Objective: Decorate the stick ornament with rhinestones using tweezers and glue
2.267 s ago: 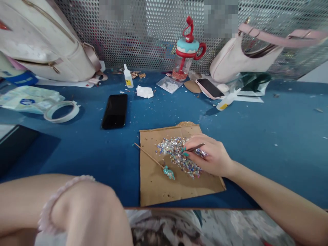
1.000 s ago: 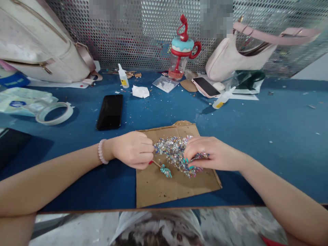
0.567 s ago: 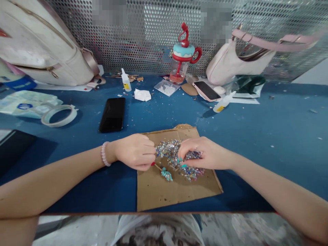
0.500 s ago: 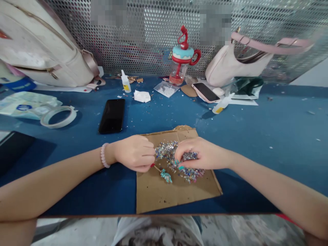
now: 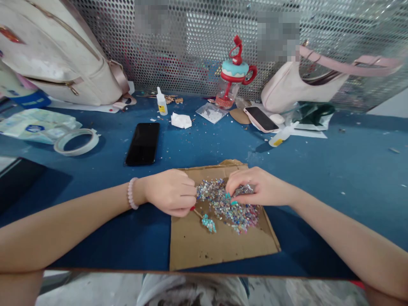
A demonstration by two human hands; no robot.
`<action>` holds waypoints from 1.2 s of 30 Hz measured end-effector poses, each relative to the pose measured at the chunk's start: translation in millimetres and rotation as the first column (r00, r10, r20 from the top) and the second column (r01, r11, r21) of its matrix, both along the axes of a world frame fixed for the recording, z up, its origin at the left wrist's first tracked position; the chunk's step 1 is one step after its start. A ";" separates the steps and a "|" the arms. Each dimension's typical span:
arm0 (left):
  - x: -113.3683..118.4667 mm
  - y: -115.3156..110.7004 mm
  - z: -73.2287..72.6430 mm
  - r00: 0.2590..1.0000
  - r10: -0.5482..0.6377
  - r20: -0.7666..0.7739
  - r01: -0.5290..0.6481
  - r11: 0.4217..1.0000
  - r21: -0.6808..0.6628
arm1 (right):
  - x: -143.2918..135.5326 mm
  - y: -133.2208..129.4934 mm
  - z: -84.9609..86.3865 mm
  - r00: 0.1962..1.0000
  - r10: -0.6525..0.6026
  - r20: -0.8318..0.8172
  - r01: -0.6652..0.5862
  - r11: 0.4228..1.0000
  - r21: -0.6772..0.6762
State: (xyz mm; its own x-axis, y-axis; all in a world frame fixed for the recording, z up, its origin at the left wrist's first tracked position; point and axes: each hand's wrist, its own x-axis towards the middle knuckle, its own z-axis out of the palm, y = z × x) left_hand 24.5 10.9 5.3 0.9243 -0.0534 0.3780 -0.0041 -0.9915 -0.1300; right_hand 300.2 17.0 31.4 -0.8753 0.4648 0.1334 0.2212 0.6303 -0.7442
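Note:
My left hand, with a pink bead bracelet at its wrist, is closed on a thin stick. The stick's far end carries a turquoise beaded piece, held above the cardboard. A spread of small, many-coloured beads covers the upper right of the cardboard. Over these beads is my right hand, thumb and forefinger bent toward each other at the pile; whether anything is between the fingertips is too small to tell.
A black phone and tape roll lie left. Glue bottles, crumpled tissue, a lidded cup and a pink phone stand or lie farther back. A backpack and handbag flank them.
The camera view has shifted slightly. My right hand has moved a little over the beads, and the turquoise piece has turned slightly on its stick.

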 end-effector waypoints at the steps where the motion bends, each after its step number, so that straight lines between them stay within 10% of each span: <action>1: 0.0 -0.1 0.3 1.000 0.003 -0.002 -0.003 1.000 0.000 | 2.1 0.0 1.7 1.000 -0.003 0.005 0.003 1.000 0.004; 36: -1.1 1.4 1.5 0.993 0.100 -0.061 -0.102 0.995 -0.019 | -10.1 -17.1 5.2 0.999 -0.032 0.037 0.026 0.990 0.139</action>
